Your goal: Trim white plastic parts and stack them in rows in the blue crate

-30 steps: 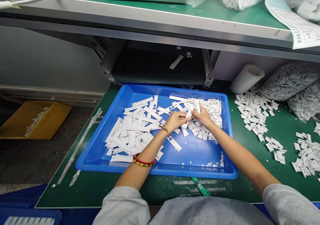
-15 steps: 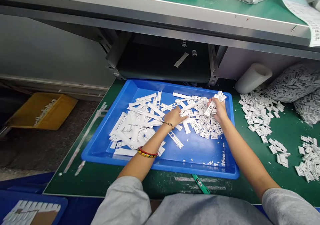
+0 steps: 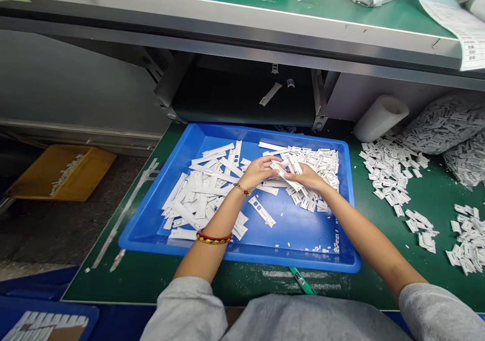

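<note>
A blue tray (image 3: 189, 242) lies on the green bench and holds several long white plastic strips (image 3: 206, 187) on its left and a heap of small white plastic pieces (image 3: 322, 164) on its right. My left hand (image 3: 257, 171) and my right hand (image 3: 307, 178) meet over the middle of the tray, both closed on one white plastic strip (image 3: 283, 172) held between them. A beaded bracelet and a red band sit on my left forearm.
Piles of small white pieces (image 3: 390, 172) cover the green bench right of the tray, with bagged ones (image 3: 443, 121) behind and a white roll (image 3: 381, 118). A dark conveyor opening (image 3: 246, 96) sits behind the tray. A yellow bin (image 3: 56, 172) stands on the floor left.
My right hand had swung out to the tray's far right corner with small pieces; it has come back to the middle. Both hands now grip a strip together.
</note>
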{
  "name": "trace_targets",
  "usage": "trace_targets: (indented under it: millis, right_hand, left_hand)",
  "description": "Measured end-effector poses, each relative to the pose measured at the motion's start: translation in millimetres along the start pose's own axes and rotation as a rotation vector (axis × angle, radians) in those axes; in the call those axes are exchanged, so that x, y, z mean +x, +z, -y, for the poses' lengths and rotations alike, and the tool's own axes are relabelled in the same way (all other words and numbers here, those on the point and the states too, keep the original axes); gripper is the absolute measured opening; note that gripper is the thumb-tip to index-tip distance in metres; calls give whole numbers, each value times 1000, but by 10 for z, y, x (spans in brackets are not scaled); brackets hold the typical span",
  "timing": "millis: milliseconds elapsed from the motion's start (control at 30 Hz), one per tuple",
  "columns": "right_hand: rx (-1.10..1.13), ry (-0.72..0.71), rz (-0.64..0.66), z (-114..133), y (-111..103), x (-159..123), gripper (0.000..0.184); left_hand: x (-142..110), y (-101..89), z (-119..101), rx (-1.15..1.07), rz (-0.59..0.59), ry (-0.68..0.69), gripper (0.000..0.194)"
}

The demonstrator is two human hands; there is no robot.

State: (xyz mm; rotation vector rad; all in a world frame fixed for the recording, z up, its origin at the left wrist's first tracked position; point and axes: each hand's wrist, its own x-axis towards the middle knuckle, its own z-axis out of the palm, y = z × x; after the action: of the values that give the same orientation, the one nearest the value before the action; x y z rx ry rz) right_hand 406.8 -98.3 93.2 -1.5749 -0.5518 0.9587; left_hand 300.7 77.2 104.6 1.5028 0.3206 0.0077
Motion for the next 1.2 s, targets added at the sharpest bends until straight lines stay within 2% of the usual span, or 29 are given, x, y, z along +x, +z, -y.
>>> trace_targets:
  millis: [67,133,300,400,467,600,700,767,833,933,1000,1100,1200]
  right_hand:
    - [6,31,97,-10,20,-10,39]
    - [28,56,115,-16,25,-11,41]
    - [-14,42,-91,15,-48,5,44]
    - [-127,-2,-153,44,-120,3,44]
    - [-221,-9,-60,51,-142,-11,44]
    - [-388,-83,228,34,-85,-66,35]
    - [-373,-122,309,23,-26,-84,31]
    - [-294,-91,242,16,-26,-64,33]
    - [-196,-73,80,2,-63,-22,35]
    - [-73,-75,-187,-24,-149,45,33]
    - [-10,-73,-305,-37,-196,68,32]
    - [29,-56,-370,-45,-222,72,30]
    - [13,-27,-356,-50,-206,68,27]
  left_hand:
    - [5,26,-2,12,4,19,52]
    - [19,19,-1,50,-14,42,51]
    - [72,-129,72,286,-163,106,39]
    - [109,-181,202,504,-132,102,23]
    - [133,-173,290,626,-84,102,20]
    - [170,-168,369,778,-38,116,5]
    - [173,-203,361,845,-22,103,6]
    - [168,-208,359,880,-16,102,12]
    - [165,-189,368,902,-13,107,17]
    - [172,-161,378,891,-14,99,11]
    - [175,-171,362,852,-4,85,5]
    - [161,-214,285,753,12,65,8]
    - [132,-235,180,628,9,70,18]
